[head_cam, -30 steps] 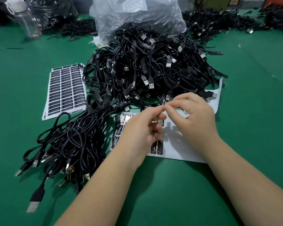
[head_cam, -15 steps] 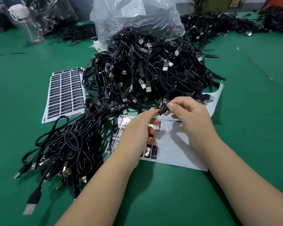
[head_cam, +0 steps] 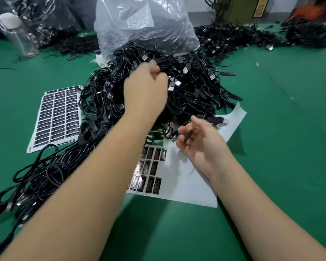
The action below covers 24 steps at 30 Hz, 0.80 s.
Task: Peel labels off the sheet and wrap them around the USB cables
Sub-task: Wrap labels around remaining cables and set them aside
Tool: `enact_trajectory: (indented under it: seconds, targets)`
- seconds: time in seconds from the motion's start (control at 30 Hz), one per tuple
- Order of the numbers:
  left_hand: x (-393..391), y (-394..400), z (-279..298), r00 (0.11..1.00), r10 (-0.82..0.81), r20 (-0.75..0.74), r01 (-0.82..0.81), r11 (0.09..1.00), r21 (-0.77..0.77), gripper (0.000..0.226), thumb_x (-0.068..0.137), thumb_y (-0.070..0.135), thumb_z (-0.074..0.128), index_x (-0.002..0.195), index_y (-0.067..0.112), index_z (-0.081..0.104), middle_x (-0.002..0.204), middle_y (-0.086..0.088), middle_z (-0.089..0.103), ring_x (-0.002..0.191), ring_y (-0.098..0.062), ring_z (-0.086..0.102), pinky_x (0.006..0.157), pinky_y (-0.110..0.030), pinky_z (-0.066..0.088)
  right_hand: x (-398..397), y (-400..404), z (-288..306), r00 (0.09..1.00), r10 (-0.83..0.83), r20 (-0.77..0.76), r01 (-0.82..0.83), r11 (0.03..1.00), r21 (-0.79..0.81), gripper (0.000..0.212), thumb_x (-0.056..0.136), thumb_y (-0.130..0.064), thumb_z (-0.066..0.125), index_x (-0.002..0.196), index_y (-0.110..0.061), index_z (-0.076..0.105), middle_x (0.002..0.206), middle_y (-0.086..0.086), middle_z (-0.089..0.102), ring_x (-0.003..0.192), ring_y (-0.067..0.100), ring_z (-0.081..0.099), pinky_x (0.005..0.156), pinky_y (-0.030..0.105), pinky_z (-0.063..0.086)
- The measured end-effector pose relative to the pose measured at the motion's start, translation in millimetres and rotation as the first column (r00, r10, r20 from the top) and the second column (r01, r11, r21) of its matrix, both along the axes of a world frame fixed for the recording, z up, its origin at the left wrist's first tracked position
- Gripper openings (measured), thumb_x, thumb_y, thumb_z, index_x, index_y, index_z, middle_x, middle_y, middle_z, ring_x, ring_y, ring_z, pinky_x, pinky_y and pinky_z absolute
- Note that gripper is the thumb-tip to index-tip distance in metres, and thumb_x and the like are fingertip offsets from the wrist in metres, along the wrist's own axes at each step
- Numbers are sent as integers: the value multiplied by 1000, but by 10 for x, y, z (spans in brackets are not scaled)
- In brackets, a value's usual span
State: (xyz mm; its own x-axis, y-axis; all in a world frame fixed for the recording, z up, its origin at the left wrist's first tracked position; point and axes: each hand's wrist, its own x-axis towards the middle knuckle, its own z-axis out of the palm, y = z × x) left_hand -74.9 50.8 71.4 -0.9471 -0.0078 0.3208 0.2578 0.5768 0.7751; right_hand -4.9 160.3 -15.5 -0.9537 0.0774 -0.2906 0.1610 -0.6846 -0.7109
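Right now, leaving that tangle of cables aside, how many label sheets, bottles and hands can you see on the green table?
Label sheets: 2, the full sheet and the partly peeled sheet
Bottles: 1, the clear bottle
Hands: 2, the left hand and the right hand
Total: 5

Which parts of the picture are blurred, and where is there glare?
Head view: the left hand over the cables is motion-blurred, and the far right background is smeared; the near label sheet shows glare on its lower-left labels; the plastic bag shines.
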Motion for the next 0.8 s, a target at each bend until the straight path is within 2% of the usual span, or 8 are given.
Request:
enact_trajectory:
  seconds: [0.1, 0.17, 0.27, 0.43, 0.5, 0.6, 0.7, 0.8]
  targets:
    - [-505, 81, 105, 984, 121, -132, -162, 920, -357, 39, 96, 29, 42, 132, 17, 52, 128, -6, 56, 119, -28, 47, 99, -41, 38, 12, 4, -13, 1000, 30, -8, -30, 999, 35, 33, 91, -26, 55, 61, -13, 57, 67, 4, 62, 56, 13, 59, 58, 28, 52]
    - [-677, 121, 68, 984, 160, -79, -177, 805, -566, 37, 98, 34, 45, 127, 14, 56, 128, -12, 53, 121, -35, 44, 96, -46, 37, 24, 8, -13, 998, 53, -22, -52, 996, 67, 24, 88, -28, 57, 70, -12, 57, 68, 3, 64, 58, 13, 59, 62, 29, 52]
    - [-705, 110, -48, 983, 162, -85, -178, 737, -652, 32, 99, 35, 47, 121, 17, 62, 118, -12, 59, 112, -36, 52, 90, -45, 39, 13, 19, -16, 999, 49, -14, -49, 998, 47, 22, 87, -29, 57, 75, -11, 57, 69, 4, 61, 57, 14, 57, 60, 28, 52]
    - [-327, -119, -135, 962, 143, -234, -236, 866, -441, 32, 98, 39, 47, 119, 21, 63, 109, -7, 62, 102, -34, 56, 85, -44, 40, 13, 35, -14, 998, 59, -25, -58, 998, 37, 23, 85, -33, 56, 77, -12, 61, 65, 2, 61, 58, 15, 59, 61, 29, 52]
    - [-61, -233, -183, 975, 130, -182, -180, 940, -290, 28, 94, 36, 52, 114, 23, 66, 100, -3, 65, 89, -30, 61, 86, -45, 46, 33, 41, 4, 996, 61, -69, -60, 998, 18, 27, 76, -39, 57, 82, -13, 63, 71, 3, 65, 64, 17, 63, 65, 31, 53]
    - [358, -379, -284, 984, 125, -128, -151, 964, -220, 23, 91, 37, 55, 101, 26, 72, 79, 3, 64, 71, -21, 59, 72, -38, 50, 56, 50, 26, 989, 15, -147, -25, 998, -63, 35, 75, -41, 55, 98, -15, 63, 91, 6, 72, 78, 24, 70, 69, 34, 56]
    - [642, -468, -409, 998, 43, -38, -50, 976, -213, 16, 88, 36, 60, 94, 28, 71, 82, 10, 62, 71, -10, 56, 68, -31, 48, 77, 39, 67, 978, -41, -204, 25, 996, -82, 42, 78, -37, 56, 114, -16, 59, 110, 6, 71, 96, 33, 69, 78, 38, 56]
    - [759, -478, -506, 980, -75, 182, 101, 985, -141, 5, 79, 37, 64, 82, 33, 65, 83, 16, 56, 69, -1, 53, 61, -21, 41, 79, 31, 71, 970, -45, -241, 47, 999, 4, 37, 91, -34, 44, 123, -19, 56, 118, 2, 68, 105, 34, 65, 90, 43, 50]
